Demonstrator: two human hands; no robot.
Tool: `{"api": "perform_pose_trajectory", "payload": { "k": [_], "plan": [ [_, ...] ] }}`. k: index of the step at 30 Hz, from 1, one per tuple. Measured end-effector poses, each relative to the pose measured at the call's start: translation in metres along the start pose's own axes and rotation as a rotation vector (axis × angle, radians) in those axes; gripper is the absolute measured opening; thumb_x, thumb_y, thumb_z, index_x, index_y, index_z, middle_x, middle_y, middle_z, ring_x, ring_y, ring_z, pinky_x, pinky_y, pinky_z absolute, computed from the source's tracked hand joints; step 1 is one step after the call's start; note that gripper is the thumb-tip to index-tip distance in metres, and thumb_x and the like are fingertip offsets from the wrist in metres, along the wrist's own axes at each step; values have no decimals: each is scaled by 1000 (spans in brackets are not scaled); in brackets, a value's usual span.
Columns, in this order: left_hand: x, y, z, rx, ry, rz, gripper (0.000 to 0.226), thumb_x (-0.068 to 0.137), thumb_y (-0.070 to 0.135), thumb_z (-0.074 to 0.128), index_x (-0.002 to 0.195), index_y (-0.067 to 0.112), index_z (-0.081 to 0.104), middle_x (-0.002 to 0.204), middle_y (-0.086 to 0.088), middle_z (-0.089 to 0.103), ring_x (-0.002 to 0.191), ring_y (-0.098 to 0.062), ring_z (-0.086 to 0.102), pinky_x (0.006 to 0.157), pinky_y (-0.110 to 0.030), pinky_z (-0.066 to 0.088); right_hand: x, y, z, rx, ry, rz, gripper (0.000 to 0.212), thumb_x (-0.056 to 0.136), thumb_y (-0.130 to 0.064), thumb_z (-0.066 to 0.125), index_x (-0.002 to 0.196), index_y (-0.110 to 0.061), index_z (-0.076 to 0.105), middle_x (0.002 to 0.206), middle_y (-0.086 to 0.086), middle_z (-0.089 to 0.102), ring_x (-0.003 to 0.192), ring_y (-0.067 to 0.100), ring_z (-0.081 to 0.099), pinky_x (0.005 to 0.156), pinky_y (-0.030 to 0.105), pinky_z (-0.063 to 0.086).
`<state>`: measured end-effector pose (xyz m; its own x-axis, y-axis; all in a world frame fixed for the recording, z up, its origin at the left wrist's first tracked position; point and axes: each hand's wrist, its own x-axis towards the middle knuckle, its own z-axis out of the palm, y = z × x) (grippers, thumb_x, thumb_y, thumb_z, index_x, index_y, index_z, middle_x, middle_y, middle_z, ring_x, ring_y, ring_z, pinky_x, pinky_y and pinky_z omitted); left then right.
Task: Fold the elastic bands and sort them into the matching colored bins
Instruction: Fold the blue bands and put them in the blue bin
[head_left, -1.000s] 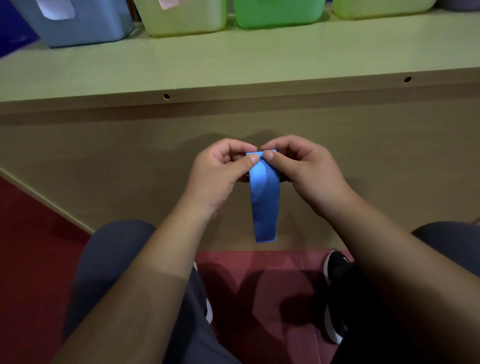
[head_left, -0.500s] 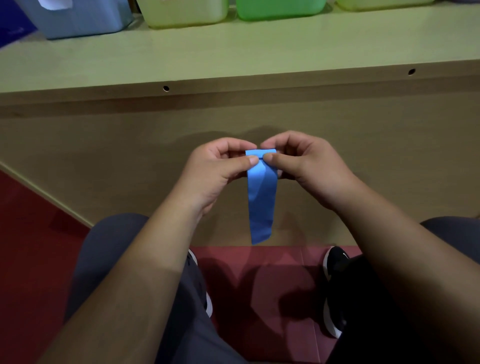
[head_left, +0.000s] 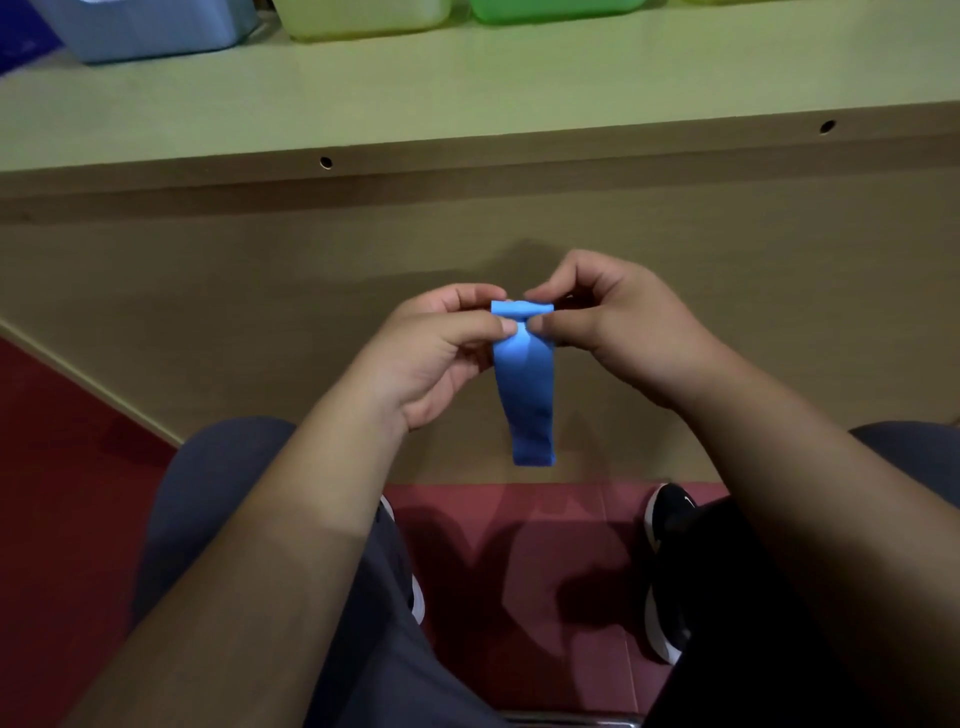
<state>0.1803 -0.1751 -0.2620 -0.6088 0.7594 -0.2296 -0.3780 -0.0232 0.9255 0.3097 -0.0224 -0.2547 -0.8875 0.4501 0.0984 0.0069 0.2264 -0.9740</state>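
A blue elastic band hangs flat in front of the table's front panel, its top end rolled over into a small fold. My left hand pinches the band's top left corner between thumb and fingers. My right hand pinches the top right corner in the same way. The two thumbs nearly meet over the band. On the tabletop at the upper edge stand a blue bin, a yellow bin and a green bin; only their lower parts show.
The pale wooden table has a front edge with two small holes. Below it are my knees in dark trousers, black shoes and a red floor.
The band's top end has been rolled down a little further between my fingers, and its hanging part looks shorter. Both hands keep their pinch. The view has tilted downward slightly.
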Motion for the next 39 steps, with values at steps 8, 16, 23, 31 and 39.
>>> {"api": "perform_pose_trajectory", "payload": {
  "k": [8, 16, 23, 31, 39],
  "plan": [
    [1, -7, 0, 36, -29, 1, 29, 87, -10, 73, 114, 0, 69, 97, -12, 75, 87, -18, 74, 80, -24, 58, 3, 6, 5, 6, 108, 47, 25, 79, 11, 77, 76, -12, 69, 88, 10, 76, 82, 14, 67, 81, 34, 54],
    [-1, -3, -2, 222, 54, 171, 17, 89, -3, 78, 101, 9, 74, 86, -11, 70, 83, -19, 66, 78, -27, 56, 5, 11, 8, 20, 117, 9, 22, 78, 12, 77, 79, -9, 69, 93, 12, 78, 85, 14, 68, 84, 36, 56],
    [-3, 1, -2, 121, 43, 166, 21, 89, -7, 75, 103, 9, 73, 89, -7, 75, 84, -15, 72, 79, -24, 58, 4, 8, 8, 255, 32, 30, 29, 91, 12, 60, 93, -14, 72, 83, 2, 68, 80, 14, 60, 80, 27, 53],
    [-4, 3, -3, 60, 15, 171, 24, 90, -10, 72, 108, 6, 72, 92, -11, 77, 91, -20, 76, 83, -26, 59, 3, 9, 7, 207, 31, 30, 12, 101, -9, 72, 112, -6, 74, 87, 11, 66, 79, 24, 55, 84, 41, 52],
    [1, 0, -8, 185, 0, 173, 32, 89, -10, 74, 118, 4, 72, 107, -13, 74, 100, -16, 71, 89, -24, 58, 4, 10, 5, 68, 61, -65, 18, 94, 1, 75, 106, -12, 75, 90, -3, 74, 82, 7, 65, 80, 23, 55]
  ]
}}
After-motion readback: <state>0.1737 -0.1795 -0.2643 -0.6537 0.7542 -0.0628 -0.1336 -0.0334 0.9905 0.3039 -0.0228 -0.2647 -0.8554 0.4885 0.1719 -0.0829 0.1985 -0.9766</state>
